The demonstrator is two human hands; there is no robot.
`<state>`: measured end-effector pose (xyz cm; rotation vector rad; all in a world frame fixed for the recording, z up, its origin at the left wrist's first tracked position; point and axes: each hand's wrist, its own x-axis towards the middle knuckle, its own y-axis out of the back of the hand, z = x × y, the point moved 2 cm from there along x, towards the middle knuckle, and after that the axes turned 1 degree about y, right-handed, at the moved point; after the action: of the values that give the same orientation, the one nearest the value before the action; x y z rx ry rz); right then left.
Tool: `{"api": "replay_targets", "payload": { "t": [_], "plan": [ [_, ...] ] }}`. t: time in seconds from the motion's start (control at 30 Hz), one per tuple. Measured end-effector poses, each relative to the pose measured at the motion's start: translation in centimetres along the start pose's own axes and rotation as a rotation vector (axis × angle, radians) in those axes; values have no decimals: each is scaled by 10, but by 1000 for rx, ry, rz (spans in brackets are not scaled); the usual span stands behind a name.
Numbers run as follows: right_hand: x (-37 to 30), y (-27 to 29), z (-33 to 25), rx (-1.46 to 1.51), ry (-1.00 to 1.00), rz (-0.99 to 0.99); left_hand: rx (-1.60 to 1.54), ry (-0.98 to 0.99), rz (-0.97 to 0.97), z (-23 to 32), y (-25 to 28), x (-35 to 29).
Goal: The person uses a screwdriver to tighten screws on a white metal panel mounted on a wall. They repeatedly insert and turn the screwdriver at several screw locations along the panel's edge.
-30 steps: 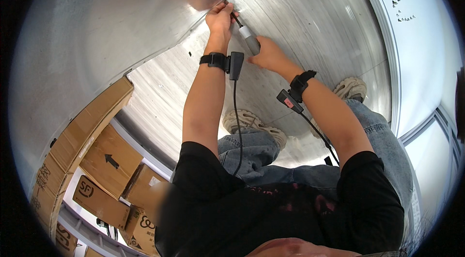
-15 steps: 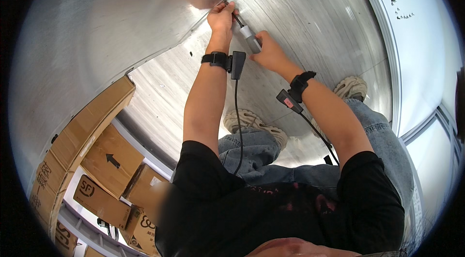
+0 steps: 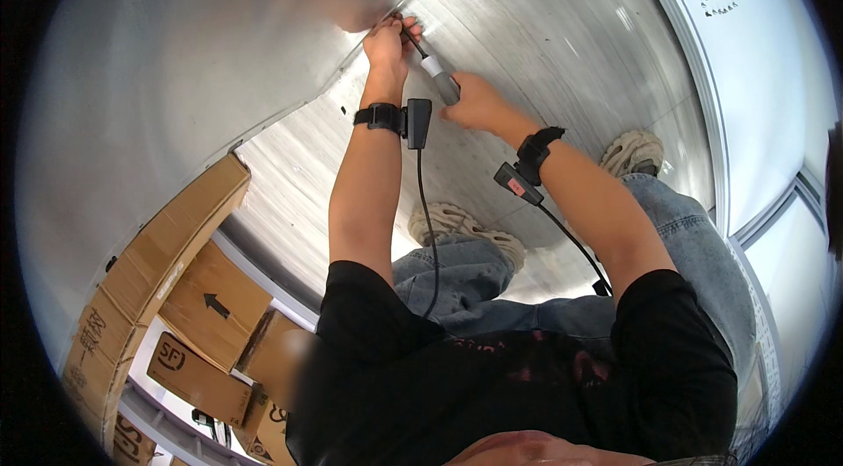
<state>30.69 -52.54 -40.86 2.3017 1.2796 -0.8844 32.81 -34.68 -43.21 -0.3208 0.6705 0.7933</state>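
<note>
A screwdriver (image 3: 442, 82) with a grey and white handle and a thin dark shaft slants up and left toward the lower edge of a large silvery metal panel (image 3: 219, 53). My right hand (image 3: 479, 104) is closed round the rear of its handle. At the panel's edge, near the corner, my left hand (image 3: 385, 44) is closed, its fingers bent together round the shaft's front end. Those fingers hide the screwdriver's tip and whatever small thing may be pinched there.
Cardboard boxes (image 3: 215, 295) are stacked at the lower left beside the panel. Grey wood-look floor (image 3: 527, 36) lies beyond my hands, with a white door-like panel (image 3: 755, 71) at the right. Cables (image 3: 424, 202) hang from both wrist straps. My shoes (image 3: 632, 154) stand near.
The whole view has shifted slightly, so the panel and both hands appear lower and farther left. My right hand's fingers sit closer round the screwdriver handle. The left hand stays at the panel's edge.
</note>
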Motion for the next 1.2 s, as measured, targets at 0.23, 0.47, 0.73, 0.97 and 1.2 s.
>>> {"api": "replay_targets", "payload": {
  "t": [0.23, 0.47, 0.73, 0.97, 1.2],
  "plan": [
    [5, -15, 11, 192, 11, 115, 42, 32, 54, -1, 4, 8],
    [3, -13, 9, 280, 22, 5, -26, 55, -17, 3, 2, 8],
    [-3, -18, 6, 73, 154, 176, -1, 73, 91, 8, -4, 5],
    [-15, -21, 1, -22, 235, 295, 63, 153, 60, 13, -3, 2],
    [-18, -24, 10, 189, 122, 213, 205, 194, -7, 14, 2, -2]
  ]
}}
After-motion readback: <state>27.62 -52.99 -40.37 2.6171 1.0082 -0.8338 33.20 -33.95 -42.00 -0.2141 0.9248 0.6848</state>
